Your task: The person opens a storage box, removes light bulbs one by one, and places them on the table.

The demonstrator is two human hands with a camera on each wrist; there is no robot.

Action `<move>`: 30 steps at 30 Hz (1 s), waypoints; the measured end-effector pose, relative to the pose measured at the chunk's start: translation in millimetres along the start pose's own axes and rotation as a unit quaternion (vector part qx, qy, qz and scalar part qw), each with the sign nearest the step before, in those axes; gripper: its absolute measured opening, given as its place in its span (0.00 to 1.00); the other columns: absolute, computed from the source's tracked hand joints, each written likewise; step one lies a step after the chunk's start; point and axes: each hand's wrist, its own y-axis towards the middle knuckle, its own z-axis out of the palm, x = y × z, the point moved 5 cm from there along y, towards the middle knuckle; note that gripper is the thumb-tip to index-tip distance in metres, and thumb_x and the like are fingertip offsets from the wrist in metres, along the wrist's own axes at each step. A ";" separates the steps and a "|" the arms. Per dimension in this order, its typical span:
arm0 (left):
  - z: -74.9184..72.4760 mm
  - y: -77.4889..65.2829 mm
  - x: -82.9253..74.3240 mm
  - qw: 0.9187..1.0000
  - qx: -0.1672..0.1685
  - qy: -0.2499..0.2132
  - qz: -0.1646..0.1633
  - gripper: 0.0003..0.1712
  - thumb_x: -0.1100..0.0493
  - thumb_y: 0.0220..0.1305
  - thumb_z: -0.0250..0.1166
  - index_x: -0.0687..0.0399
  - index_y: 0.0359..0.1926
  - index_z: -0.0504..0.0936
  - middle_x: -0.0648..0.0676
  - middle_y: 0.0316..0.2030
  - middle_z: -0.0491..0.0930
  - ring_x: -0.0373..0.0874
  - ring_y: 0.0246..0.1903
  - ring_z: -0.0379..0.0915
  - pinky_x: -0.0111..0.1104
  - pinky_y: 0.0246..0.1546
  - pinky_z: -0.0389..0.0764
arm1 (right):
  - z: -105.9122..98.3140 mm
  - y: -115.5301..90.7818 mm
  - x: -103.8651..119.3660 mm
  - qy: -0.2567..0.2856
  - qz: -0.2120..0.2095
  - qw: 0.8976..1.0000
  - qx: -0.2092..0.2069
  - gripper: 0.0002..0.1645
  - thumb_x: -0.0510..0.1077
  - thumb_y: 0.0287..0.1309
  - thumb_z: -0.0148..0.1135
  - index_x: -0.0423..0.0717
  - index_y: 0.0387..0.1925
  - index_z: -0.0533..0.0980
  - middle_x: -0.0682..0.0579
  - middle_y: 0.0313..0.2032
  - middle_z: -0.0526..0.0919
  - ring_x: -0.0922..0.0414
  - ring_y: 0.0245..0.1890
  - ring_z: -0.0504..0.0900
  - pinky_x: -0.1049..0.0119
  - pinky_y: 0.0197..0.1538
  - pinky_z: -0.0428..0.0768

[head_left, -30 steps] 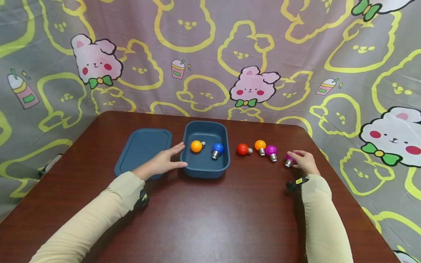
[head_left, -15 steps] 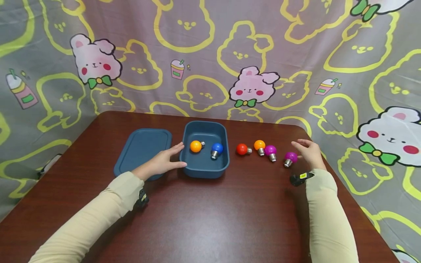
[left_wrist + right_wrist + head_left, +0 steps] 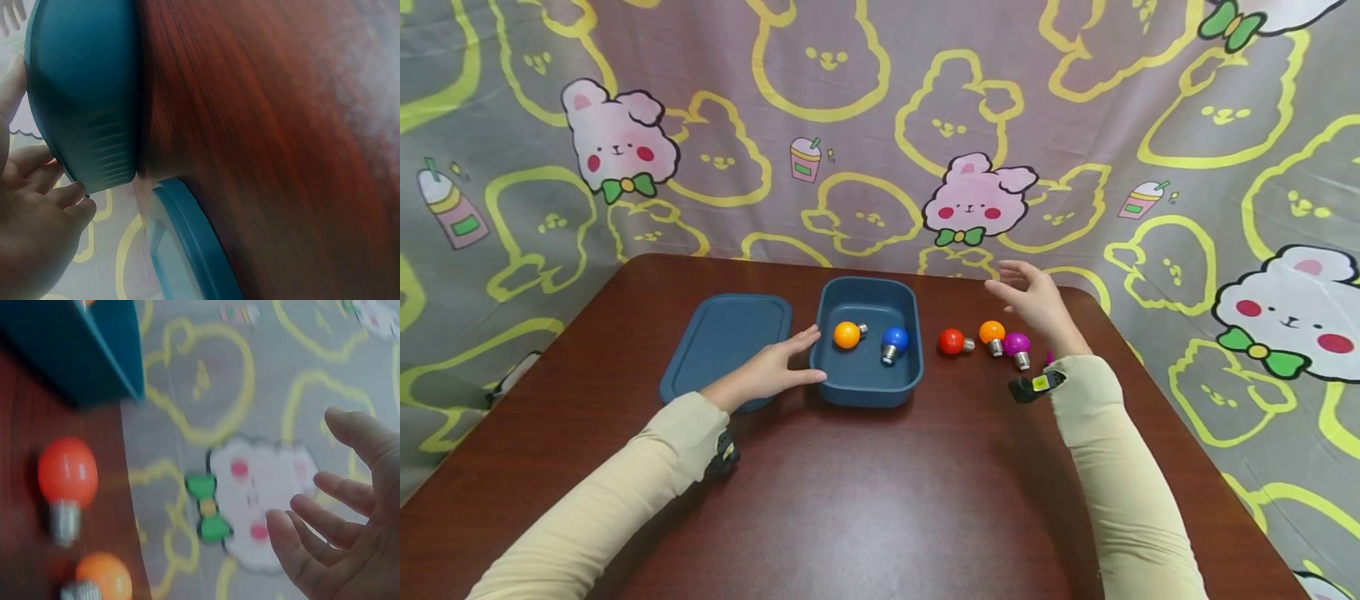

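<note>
A blue bin (image 3: 868,398) holds an orange bulb (image 3: 847,335) and a blue bulb (image 3: 895,342). At its left rim rests my left hand (image 3: 767,372), thumb and fingers spread along the side; the left wrist view shows the fingertips on the rim. My right hand (image 3: 1036,302) is raised over the table's back right, fingers loosely bent and holding nothing. Below it lie a red bulb (image 3: 951,342), a second orange bulb (image 3: 992,333) and a purple bulb (image 3: 1017,345). Another purple bulb (image 3: 1049,357) is mostly hidden behind the right wrist.
A flat blue lid (image 3: 730,342) lies left of the bin, partly under the left forearm. The brown wooden table (image 3: 865,500) meets a patterned curtain (image 3: 865,125) at the back and sides.
My right hand has let go of the rightmost purple bulb, leaving it on the table, then risen and swung left over the other bulbs. The left hand has stayed still.
</note>
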 end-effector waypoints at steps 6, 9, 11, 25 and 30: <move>-1.0 -0.6 -1.6 1.000 -0.001 -0.005 0.004 0.46 0.47 0.58 0.64 0.60 0.69 0.53 0.56 0.70 0.46 0.54 0.67 0.42 0.51 0.61 0.51 | 49.1 9.3 24.9 -0.003 -0.011 0.998 0.069 0.36 0.51 0.56 0.63 0.42 0.62 0.64 0.41 0.56 0.70 0.47 0.52 0.71 0.52 0.44 0.77; -0.9 -0.6 -1.4 1.000 0.001 -0.007 0.002 0.46 0.46 0.58 0.64 0.60 0.70 0.53 0.56 0.70 0.45 0.54 0.67 0.42 0.51 0.61 0.50 | 72.4 11.1 29.1 -0.013 -0.012 0.995 0.099 0.36 0.51 0.55 0.64 0.43 0.62 0.65 0.42 0.55 0.70 0.48 0.49 0.73 0.55 0.42 0.78; -0.7 -0.5 -1.0 1.000 0.003 -0.007 0.002 0.46 0.46 0.58 0.64 0.60 0.70 0.53 0.56 0.70 0.45 0.54 0.67 0.42 0.51 0.61 0.50 | 87.5 12.2 29.5 -0.019 -0.005 0.992 0.121 0.36 0.51 0.54 0.65 0.44 0.61 0.65 0.42 0.55 0.70 0.48 0.47 0.75 0.58 0.40 0.79; 0.6 0.2 -0.6 1.000 0.001 0.000 -0.004 0.45 0.48 0.58 0.64 0.59 0.70 0.53 0.56 0.70 0.46 0.54 0.67 0.43 0.51 0.61 0.50 | 150.0 14.2 21.0 -0.021 0.047 0.963 0.263 0.41 0.48 0.55 0.65 0.41 0.66 0.59 0.35 0.64 0.57 0.44 0.43 0.79 0.62 0.40 0.79; 0.8 0.6 -0.4 1.000 0.002 -0.001 -0.006 0.45 0.49 0.59 0.64 0.60 0.70 0.53 0.56 0.70 0.45 0.54 0.67 0.42 0.52 0.61 0.50 | 160.5 13.5 21.5 -0.048 0.061 0.957 0.281 0.40 0.47 0.55 0.64 0.41 0.66 0.59 0.38 0.63 0.60 0.49 0.41 0.80 0.64 0.40 0.79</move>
